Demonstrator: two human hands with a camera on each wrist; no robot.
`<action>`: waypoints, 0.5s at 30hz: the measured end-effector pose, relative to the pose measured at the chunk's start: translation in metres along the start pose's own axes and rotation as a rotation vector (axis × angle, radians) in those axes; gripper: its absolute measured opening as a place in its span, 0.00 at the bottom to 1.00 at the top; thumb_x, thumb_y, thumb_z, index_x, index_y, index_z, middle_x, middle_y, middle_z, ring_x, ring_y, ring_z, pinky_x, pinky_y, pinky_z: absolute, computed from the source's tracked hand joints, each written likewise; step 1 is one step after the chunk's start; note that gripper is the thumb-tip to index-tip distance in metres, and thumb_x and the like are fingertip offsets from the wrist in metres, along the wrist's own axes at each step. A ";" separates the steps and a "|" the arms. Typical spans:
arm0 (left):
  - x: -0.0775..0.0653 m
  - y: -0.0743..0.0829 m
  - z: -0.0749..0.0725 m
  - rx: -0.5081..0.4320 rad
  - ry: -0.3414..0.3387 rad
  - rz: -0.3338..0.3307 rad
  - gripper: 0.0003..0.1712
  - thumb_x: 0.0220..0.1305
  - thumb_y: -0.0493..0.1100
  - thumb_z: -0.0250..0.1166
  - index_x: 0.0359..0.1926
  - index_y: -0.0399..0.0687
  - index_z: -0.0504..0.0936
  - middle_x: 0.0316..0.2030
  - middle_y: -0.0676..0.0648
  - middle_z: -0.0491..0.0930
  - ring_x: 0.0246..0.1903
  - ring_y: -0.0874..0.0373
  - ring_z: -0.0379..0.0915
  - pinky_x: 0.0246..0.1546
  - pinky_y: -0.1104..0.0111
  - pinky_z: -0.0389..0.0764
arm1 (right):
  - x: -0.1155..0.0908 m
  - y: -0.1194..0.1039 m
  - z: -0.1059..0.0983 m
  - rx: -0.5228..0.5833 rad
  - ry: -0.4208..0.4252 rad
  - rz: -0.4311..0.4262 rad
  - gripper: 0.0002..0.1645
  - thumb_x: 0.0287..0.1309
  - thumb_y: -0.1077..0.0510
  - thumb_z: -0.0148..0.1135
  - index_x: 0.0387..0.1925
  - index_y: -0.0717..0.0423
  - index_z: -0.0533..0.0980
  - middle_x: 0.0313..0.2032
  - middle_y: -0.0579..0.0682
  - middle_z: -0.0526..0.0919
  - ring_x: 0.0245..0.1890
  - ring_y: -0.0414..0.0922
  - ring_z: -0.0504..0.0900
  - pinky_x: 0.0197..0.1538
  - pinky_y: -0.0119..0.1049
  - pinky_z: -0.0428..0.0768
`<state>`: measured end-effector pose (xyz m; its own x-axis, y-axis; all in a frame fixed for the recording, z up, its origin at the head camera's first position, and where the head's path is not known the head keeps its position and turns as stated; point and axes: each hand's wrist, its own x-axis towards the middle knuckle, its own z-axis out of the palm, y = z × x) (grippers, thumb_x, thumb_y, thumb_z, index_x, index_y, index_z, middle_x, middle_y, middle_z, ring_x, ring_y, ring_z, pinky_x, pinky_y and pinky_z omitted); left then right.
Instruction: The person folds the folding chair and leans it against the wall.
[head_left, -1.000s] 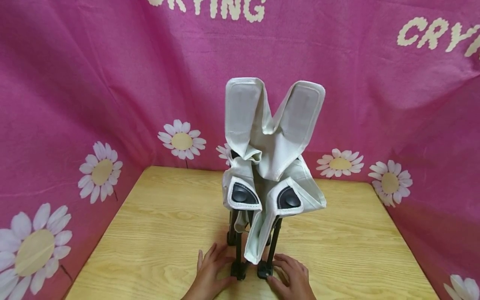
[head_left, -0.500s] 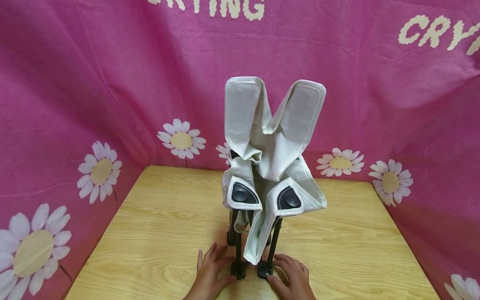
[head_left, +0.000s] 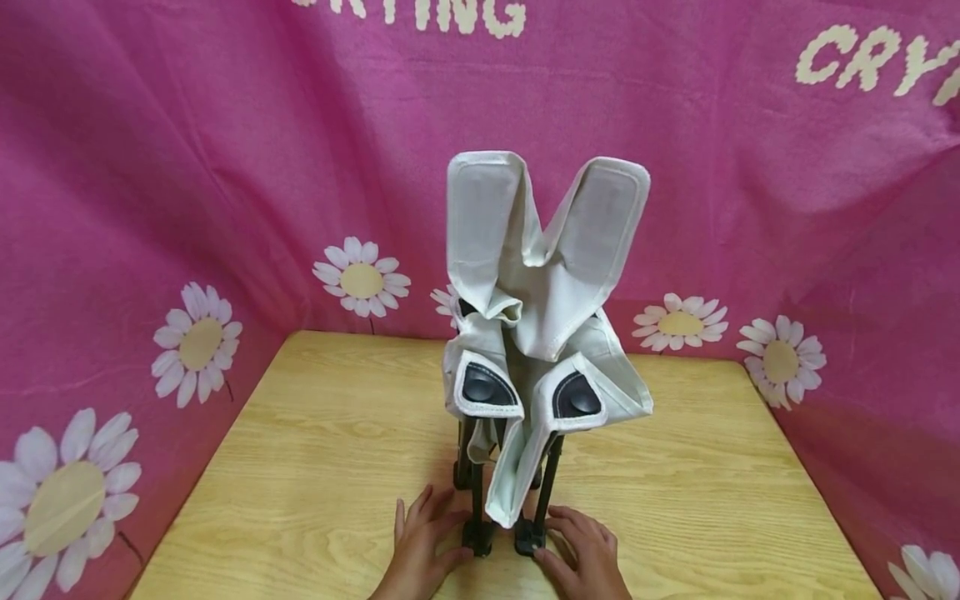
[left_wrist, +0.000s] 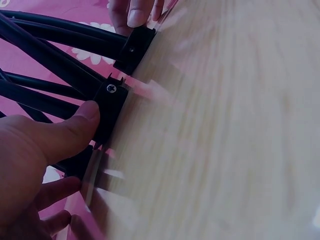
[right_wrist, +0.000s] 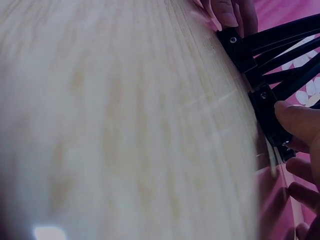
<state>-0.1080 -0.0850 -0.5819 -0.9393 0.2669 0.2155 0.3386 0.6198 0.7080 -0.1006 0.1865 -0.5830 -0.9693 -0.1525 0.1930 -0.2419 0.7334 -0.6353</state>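
A folding chair (head_left: 555,292) with off-white fabric and black legs stands upright and bunched together on the wooden table. Two black corner patches (head_left: 577,395) show on its fabric. My left hand (head_left: 423,542) grips the near left foot (left_wrist: 111,107), thumb against its front and some fingers hidden behind. Likewise, my right hand (head_left: 587,550) holds the near right foot (right_wrist: 270,117) between thumb and fingers. In the left wrist view, fingertips of the other hand (left_wrist: 136,15) show at the far foot. The drooping cloth partly hides the back legs.
The wooden table (head_left: 337,417) reaches back to a pink cloth wall (head_left: 262,167) printed with daisies and lettering. More pink cloth closes in the left and right sides. Crossed black leg tubes (left_wrist: 55,55) rise from the feet.
Both hands stay at the chair's near feet, and the chair has not visibly moved. The head view has shifted very slightly.
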 end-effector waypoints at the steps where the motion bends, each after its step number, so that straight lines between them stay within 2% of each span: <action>1: 0.000 0.000 0.000 0.000 0.007 0.003 0.23 0.50 0.48 0.74 0.49 0.54 0.84 0.62 0.36 0.70 0.66 0.30 0.51 0.56 0.30 0.31 | 0.000 0.000 0.001 -0.003 0.008 -0.010 0.16 0.51 0.41 0.70 0.41 0.36 0.80 0.53 0.39 0.79 0.57 0.45 0.72 0.53 0.51 0.57; 9: 0.000 0.003 0.002 0.025 0.056 0.034 0.23 0.49 0.47 0.74 0.48 0.51 0.85 0.60 0.34 0.71 0.64 0.28 0.53 0.54 0.29 0.34 | 0.000 0.002 0.003 -0.038 0.058 -0.071 0.16 0.52 0.45 0.70 0.44 0.40 0.80 0.54 0.41 0.79 0.57 0.46 0.72 0.51 0.49 0.57; 15: 0.001 0.004 0.004 0.037 0.057 0.009 0.23 0.49 0.47 0.74 0.49 0.51 0.85 0.60 0.36 0.71 0.64 0.30 0.52 0.55 0.30 0.33 | 0.001 0.004 0.005 -0.040 0.114 -0.135 0.17 0.50 0.49 0.72 0.43 0.42 0.80 0.53 0.44 0.80 0.56 0.47 0.73 0.50 0.48 0.57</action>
<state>-0.1072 -0.0790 -0.5817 -0.9376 0.2305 0.2602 0.3474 0.6450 0.6807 -0.1028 0.1857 -0.5888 -0.9162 -0.1771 0.3596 -0.3655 0.7373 -0.5681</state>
